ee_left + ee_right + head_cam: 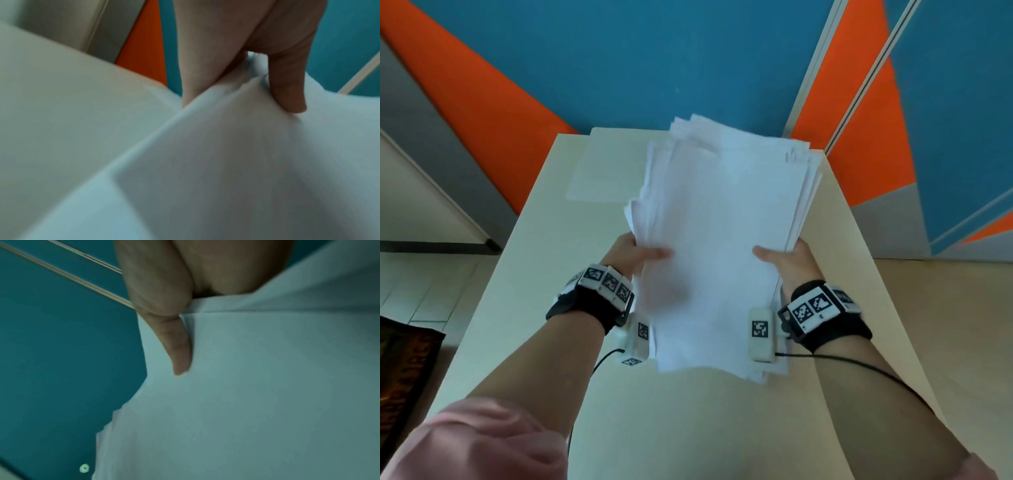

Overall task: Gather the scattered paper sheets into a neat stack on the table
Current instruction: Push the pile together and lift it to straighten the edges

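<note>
A thick, uneven bundle of white paper sheets (719, 233) is lifted above the cream table (541, 274), its far edges fanned out. My left hand (640, 253) grips the bundle's left edge, thumb on top, fingers hidden beneath. My right hand (780, 257) grips the right edge the same way. In the left wrist view the left hand (285, 91) has its thumb pressed into the sheets (226, 162). The right wrist view shows the right hand (179, 350) with its thumb lying on the paper (257, 394). One single sheet (602, 168) lies flat on the table at the far left.
The table's far edge meets a blue and orange wall (654, 61). A pale floor (945, 308) lies to the right of the table, tiles and a dark mat (404, 370) to the left. Cables run from both wrist cameras along my forearms.
</note>
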`<action>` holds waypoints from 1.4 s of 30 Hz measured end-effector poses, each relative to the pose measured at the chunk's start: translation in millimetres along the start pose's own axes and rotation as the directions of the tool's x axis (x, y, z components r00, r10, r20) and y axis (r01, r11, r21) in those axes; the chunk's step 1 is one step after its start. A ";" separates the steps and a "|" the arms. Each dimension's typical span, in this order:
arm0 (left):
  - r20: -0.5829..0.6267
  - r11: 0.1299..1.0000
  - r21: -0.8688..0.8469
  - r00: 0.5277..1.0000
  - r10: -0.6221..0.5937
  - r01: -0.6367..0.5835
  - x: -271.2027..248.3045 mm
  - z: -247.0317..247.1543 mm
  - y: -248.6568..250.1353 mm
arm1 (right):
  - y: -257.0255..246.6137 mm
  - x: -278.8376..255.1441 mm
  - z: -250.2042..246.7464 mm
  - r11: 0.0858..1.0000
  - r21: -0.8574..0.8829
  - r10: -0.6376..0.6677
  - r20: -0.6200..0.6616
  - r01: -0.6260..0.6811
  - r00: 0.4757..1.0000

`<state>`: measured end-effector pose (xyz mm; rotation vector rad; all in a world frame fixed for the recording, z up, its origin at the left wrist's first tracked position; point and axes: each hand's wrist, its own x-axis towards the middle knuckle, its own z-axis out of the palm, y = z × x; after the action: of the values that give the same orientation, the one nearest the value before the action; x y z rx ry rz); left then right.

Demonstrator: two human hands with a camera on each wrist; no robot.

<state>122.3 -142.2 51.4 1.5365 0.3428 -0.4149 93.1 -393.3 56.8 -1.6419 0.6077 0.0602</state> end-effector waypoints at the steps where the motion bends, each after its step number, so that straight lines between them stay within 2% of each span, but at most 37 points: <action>1: -0.025 0.997 -0.022 0.997 0.079 -0.080 -2.6 2.2 14.7 | -20.3 -6.7 1.1 0.997 0.041 -0.071 -0.017 0.072 0.997; 4: -0.075 0.951 -0.071 0.952 0.297 -0.302 -12.3 8.3 53.2 | -66.4 -23.7 2.4 0.950 0.142 -0.269 -0.072 0.277 0.960; 6: -0.071 0.905 -0.101 0.911 0.407 -0.413 -19.6 8.7 68.7 | -83.7 -35.0 1.8 0.919 0.210 -0.326 -0.069 0.333 0.943; 8: -0.015 0.877 -0.098 0.882 0.471 -0.470 -22.8 4.5 71.6 | -84.9 -40.7 0.1 0.907 0.247 -0.344 -0.029 0.341 0.938; 11: 0.083 0.894 -0.018 0.890 0.448 -0.448 -20.8 -4.7 61.9 | -67.6 -39.8 -1.0 0.936 0.174 -0.323 0.083 0.305 0.943; 13: 0.068 0.902 0.032 0.901 0.428 -0.430 -17.6 -7.0 58.3 | -58.4 -35.8 -0.5 0.949 0.134 -0.299 0.112 0.284 0.948; 17: -0.029 0.927 0.019 0.926 0.376 -0.375 -11.1 0.0 58.4 | -46.1 -21.0 7.2 0.972 0.059 -0.231 0.061 0.228 0.971; 21: -0.082 0.923 0.044 0.919 0.385 -0.383 -11.1 11.4 59.6 | -41.8 -17.7 9.5 0.977 0.093 -0.191 -0.029 0.193 0.981; 24: -0.081 0.906 0.032 0.902 0.423 -0.422 -15.3 14.4 64.8 | -44.7 -20.4 6.8 0.969 0.140 -0.195 -0.060 0.201 0.979; 27: -0.045 0.914 -0.049 0.915 0.400 -0.402 -17.3 11.9 60.9 | -37.8 -21.0 4.8 0.975 0.130 -0.175 -0.031 0.177 0.984; 32: -0.046 0.926 -0.076 0.929 0.366 -0.369 -15.9 12.1 55.1 | -37.6 -17.9 2.9 0.978 0.088 -0.187 -0.025 0.189 0.982; 37: -0.107 0.899 -0.050 0.897 0.429 -0.436 -19.6 17.0 62.1 | -45.8 -21.7 4.5 0.958 0.168 -0.224 -0.060 0.231 0.973; 39: -0.091 0.886 -0.085 0.889 0.449 -0.456 -20.6 13.6 62.6 | -47.1 -23.7 0.8 0.949 0.171 -0.264 -0.035 0.266 0.964; 42: -0.062 0.897 -0.092 0.901 0.429 -0.433 -19.3 10.2 55.9 | -43.3 -26.5 -3.1 0.941 0.183 -0.296 0.035 0.285 0.954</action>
<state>130.7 -152.1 110.0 1.4693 0.0451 -0.0153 87.6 -385.3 106.7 -1.5356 0.3077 -0.1550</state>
